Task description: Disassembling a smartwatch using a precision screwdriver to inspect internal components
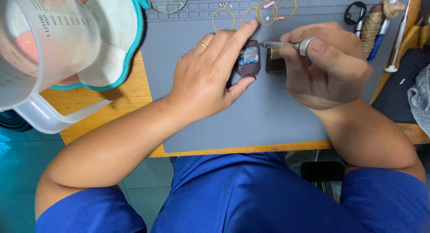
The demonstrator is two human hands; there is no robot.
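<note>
Your left hand [204, 78] sits at the centre of the frame, pinching a small maroon device case [249, 59] between forefinger on its upper end and thumb on its lower end. The case lies open side up on the grey work mat [264, 116], with a blue circuit board showing inside. It juts out to the right of your fingers, so the grip closes only on its left edge and ends.

Your right hand [324, 65], right of centre, is clenched around a slim silver screwdriver [286, 45]. The shaft points left, and its tip reaches the upper right edge of the case. Just under the shaft, a second dark part [274, 63] rests on the mat beside the case.

Rubber bands [264, 11] lie along the top of the mat. A clear measuring jug [40, 49] fills the upper left corner.
</note>
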